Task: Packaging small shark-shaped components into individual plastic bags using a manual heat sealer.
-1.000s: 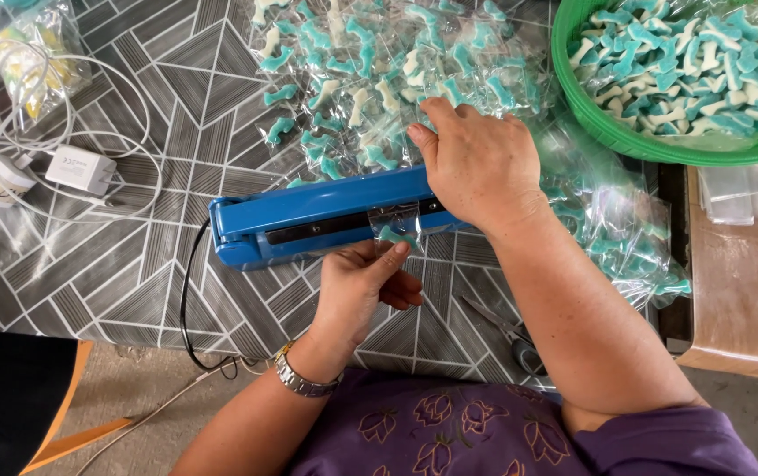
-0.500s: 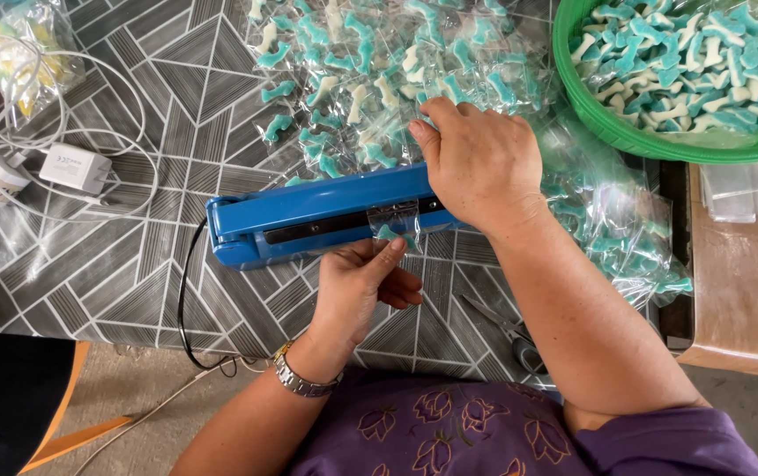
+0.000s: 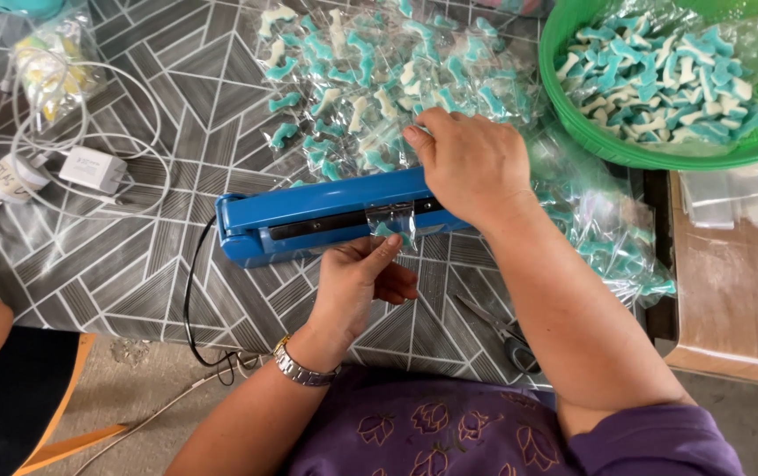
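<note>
Right grip [image 3: 471,163] unmoved on sealer [image 3: 308,216].

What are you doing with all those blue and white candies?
A person is sealing candy into little bags. The right hand presses down on the arm of a blue heat sealer, while the left hand holds a small clear bag with its top in the sealer. Sealed bags are piled behind it, and loose candies fill a green basket. Scissors lie nearby.

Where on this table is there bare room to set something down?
Bare tablecloth lies between the white charger and the candy packets, and below the blue sealer, left of the left hand. Right of the right hand it is crowded.
</note>
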